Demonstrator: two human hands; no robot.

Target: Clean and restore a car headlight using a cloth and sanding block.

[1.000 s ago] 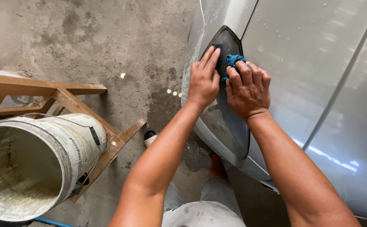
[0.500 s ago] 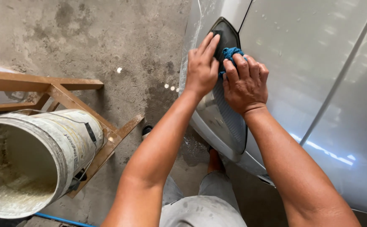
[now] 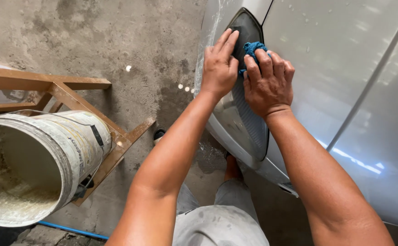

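At nine o'clock in my view I see a white plastic bucket (image 3: 35, 159), grimy inside, sitting on a wooden stand (image 3: 67, 89) whose frame runs behind and under it. A blue hose (image 3: 71, 231) lies on the ground below the bucket, at about seven o'clock. The stained concrete floor (image 3: 130, 41) fills the upper left.

Moving toward centre, my left hand (image 3: 219, 68) lies flat and open, fingers together and pointing to twelve o'clock, palm pressed on the edge of the dark tail light (image 3: 247, 109) where it meets the silver car body (image 3: 344, 68). It grips nothing.

Just to its right, at about one o'clock from centre, my right hand (image 3: 268, 84) is curled shut on a blue cloth (image 3: 252, 50), which pokes out past the fingertips and presses against the upper part of the tail light. The two hands nearly touch.

At six o'clock I see grey trousers (image 3: 217, 223) and a bare foot (image 3: 232, 168) on the wet floor, close under the car's corner.
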